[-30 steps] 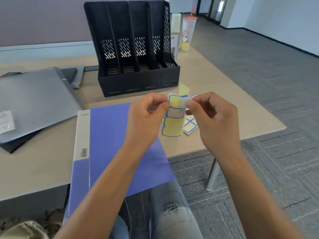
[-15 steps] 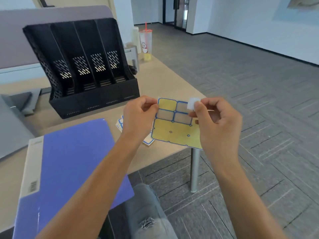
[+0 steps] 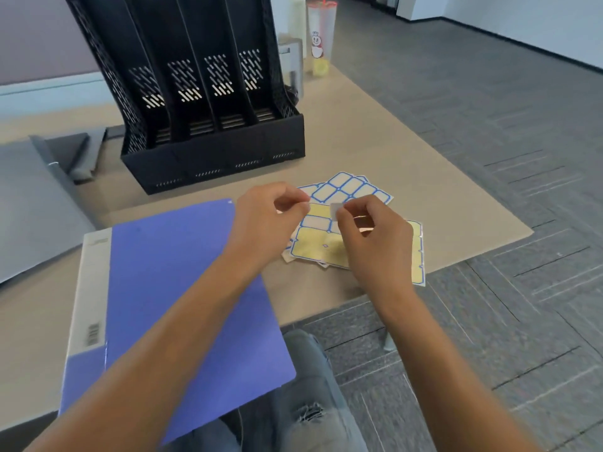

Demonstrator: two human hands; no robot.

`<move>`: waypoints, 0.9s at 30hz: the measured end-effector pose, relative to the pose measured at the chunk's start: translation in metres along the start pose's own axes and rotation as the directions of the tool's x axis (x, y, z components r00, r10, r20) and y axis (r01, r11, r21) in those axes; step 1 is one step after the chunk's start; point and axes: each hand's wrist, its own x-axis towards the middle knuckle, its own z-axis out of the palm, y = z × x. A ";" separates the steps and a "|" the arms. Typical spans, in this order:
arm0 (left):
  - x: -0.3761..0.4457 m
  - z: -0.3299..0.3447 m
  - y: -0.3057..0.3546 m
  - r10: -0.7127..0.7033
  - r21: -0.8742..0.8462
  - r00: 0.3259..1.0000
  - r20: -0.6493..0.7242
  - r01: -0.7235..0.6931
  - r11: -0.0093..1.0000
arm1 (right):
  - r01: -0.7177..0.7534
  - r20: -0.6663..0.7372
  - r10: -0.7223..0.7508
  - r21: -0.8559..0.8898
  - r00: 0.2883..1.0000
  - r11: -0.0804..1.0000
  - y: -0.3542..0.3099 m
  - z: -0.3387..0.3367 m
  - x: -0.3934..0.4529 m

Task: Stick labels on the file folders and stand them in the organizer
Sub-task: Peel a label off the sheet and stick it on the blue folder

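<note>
Label-peeling step: the right hand (image 3: 372,236) pinches a peeled label (image 3: 335,211), the left hand (image 3: 267,220) pinches the sheet's (image 3: 313,246) edge — next, press it onto the blue folder (image 3: 169,288).

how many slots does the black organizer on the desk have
4. The slots stand side by side in the organizer, from the far-left slot through two middle ones to the right slot; all look empty.

Light wood tabletop (image 3: 408,151), near corner over floor, metal leg (image 3: 389,341) visible below edge. Grey carpet-tile floor (image 3: 489,119) with plank-like pattern, stretching back right. White wall (image 3: 535,24) at far right. Mauve wall (image 3: 42,34) with pale band behind tabletop at left. Even, soft light.
</note>
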 end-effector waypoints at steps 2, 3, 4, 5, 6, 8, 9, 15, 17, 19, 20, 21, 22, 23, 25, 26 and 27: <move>-0.013 -0.011 0.005 0.015 -0.071 0.999 0.033 -0.012 0.997 | 0.045 -0.014 -0.045 0.028 0.999 0.999 -0.011 0.003 -0.004; -0.019 -0.016 0.006 0.012 -0.106 0.999 0.047 -0.007 0.994 | 0.060 -0.013 -0.059 0.047 0.998 0.997 -0.017 0.005 -0.006; -0.025 -0.020 0.008 0.000 -0.149 0.998 0.063 0.009 0.989 | 0.072 -0.006 -0.072 0.062 0.997 0.995 -0.023 0.007 -0.008; -0.031 -0.024 0.009 -0.011 -0.196 0.997 0.078 0.026 0.980 | 0.086 0.005 -0.087 0.070 0.996 0.994 -0.029 0.009 -0.010; -0.036 -0.028 0.011 -0.018 -0.236 0.996 0.086 0.038 0.971 | 0.106 0.018 -0.107 0.076 0.994 0.992 -0.034 0.011 -0.013; -0.046 -0.035 0.013 -0.027 -0.291 0.997 0.076 0.048 0.955 | 0.147 0.046 -0.152 0.089 0.987 0.985 -0.044 0.015 -0.019; -0.050 -0.039 0.013 -0.036 -0.317 0.998 0.061 0.054 0.947 | 0.166 0.060 -0.172 0.101 0.983 0.981 -0.049 0.016 -0.022; -0.079 -0.067 0.008 -0.135 -0.446 0.990 -0.026 0.110 0.888 | 0.295 0.205 -0.315 0.121 0.927 0.948 -0.068 0.022 -0.040; -0.088 -0.077 0.003 -0.173 -0.463 0.983 -0.058 0.127 0.877 | 0.354 0.249 -0.374 0.122 0.893 0.927 -0.071 0.025 -0.047; -0.096 -0.086 -0.004 -0.203 -0.472 0.975 -0.088 0.138 0.871 | 0.385 0.279 -0.407 0.133 0.870 0.913 -0.076 0.029 -0.054; -0.101 -0.090 -0.006 -0.214 -0.472 0.971 -0.110 0.138 0.871 | 0.383 0.287 -0.408 0.142 0.867 0.913 -0.079 0.032 -0.057; -0.106 -0.094 -0.007 -0.227 -0.475 0.965 -0.135 0.138 0.869 | 0.373 0.287 -0.401 0.149 0.870 0.916 -0.083 0.035 -0.060; -0.110 -0.098 -0.008 -0.240 -0.479 0.957 -0.161 0.138 0.867 | 0.357 0.281 -0.388 0.155 0.878 0.921 -0.086 0.038 -0.064; -0.115 -0.102 -0.010 -0.255 -0.487 0.950 -0.179 0.140 0.862 | 0.333 0.279 -0.367 0.163 0.888 0.929 -0.089 0.040 -0.067; -0.123 -0.110 -0.014 -0.268 -0.489 0.943 -0.197 0.142 0.860 | 0.273 0.297 -0.316 0.178 0.901 0.946 -0.095 0.046 -0.073; -0.126 -0.113 -0.017 -0.272 -0.486 0.942 -0.198 0.147 0.861 | 0.248 0.316 -0.294 0.178 0.902 0.952 -0.098 0.049 -0.076; -0.129 -0.116 -0.021 -0.278 -0.484 0.939 -0.201 0.151 0.862 | 0.228 0.334 -0.277 0.179 0.901 0.957 -0.100 0.052 -0.078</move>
